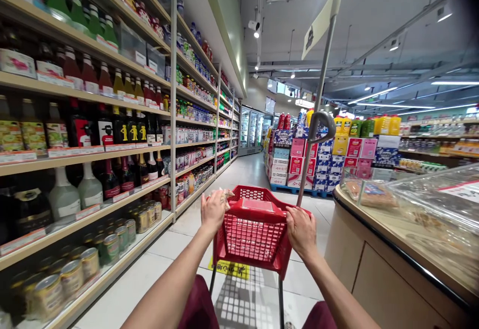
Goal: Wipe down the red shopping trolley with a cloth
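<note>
A red plastic shopping cart (256, 237) stands directly in front of me on the tiled floor. My left hand (214, 212) is closed on the left end of its handle. A small, crumpled, pale thing (229, 197) sticks out by those fingers; I cannot make out what it is. At the right end of the handle, my right hand (302, 230) has its fingers wrapped over the bar. A grey pole (318, 94) rises beside the cart's right side, with a hook partway up and a flag (322, 20) on top.
Shelves of bottles and cans (86, 152) line the left side. A counter (368, 254) with clear covers curves along the right. Ahead stand stacked drink cartons (295, 162) on a blue pallet, and glass-door fridges (251, 127) farther back. A yellow sign (237, 269) lies on the floor.
</note>
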Motion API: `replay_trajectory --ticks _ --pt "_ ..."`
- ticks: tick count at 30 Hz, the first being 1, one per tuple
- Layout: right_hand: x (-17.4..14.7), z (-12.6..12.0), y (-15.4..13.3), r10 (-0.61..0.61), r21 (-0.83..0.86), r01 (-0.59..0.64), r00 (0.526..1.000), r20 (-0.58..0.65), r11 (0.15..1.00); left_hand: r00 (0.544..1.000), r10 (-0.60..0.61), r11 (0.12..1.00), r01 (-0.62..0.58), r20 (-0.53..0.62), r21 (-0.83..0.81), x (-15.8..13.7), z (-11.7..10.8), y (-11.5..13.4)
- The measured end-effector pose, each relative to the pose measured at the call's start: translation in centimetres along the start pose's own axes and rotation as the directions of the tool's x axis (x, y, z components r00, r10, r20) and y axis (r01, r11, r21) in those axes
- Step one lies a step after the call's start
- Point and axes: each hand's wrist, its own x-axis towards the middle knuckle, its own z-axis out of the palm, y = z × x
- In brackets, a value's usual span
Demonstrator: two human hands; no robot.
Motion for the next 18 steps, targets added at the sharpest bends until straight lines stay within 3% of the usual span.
replay_trajectory --ticks 2,4,6,8,10,13,15,18 --pt "0.4 0.2 -0.9 -0.025 0.015 0.024 0.999 0.028 1.0 1.0 0.012 1.0 -0.012 0.018 -0.007 0.1 0.4 1.4" --pt "0.7 0.3 -1.6 -0.044 0.036 0.042 0.998 0.046 0.998 0.99 0.132 0.99 -0.13 0.051 -0.048 -0.3 1.5 4.4" --pt "0.8 0.3 -1.8 -0.053 0.053 0.05 0.997 0.051 0.997 0.942 0.329 0.939 -0.32 0.06 -0.126 -0.8 2.4 7.2" --pt "0.7 0.2 -1.5 -0.084 0.061 0.081 0.995 0.052 0.995 0.899 0.433 0.894 -0.418 0.068 -0.162 -1.1 2.5 8.0" --pt "0.5 0.0 -1.1 -0.127 0.063 0.124 0.99 0.054 0.99 0.916 0.387 0.916 -0.37 0.102 -0.151 -0.8 1.8 6.4" --pt "0.4 0.1 -1.1 -0.112 0.069 0.109 0.993 0.032 0.992 0.982 0.116 0.99 -0.102 0.152 -0.092 0.5 0.2 2.8" --pt "0.5 0.4 -1.5 -0.068 0.073 0.068 0.998 0.003 0.995 0.987 0.006 0.998 0.005 0.16 -0.069 1.0 -0.2 2.1" --pt "0.5 0.5 -1.9 -0.046 0.084 0.048 0.999 -0.02 0.995 0.978 0.135 0.987 -0.118 0.16 -0.113 0.6 0.7 4.8"
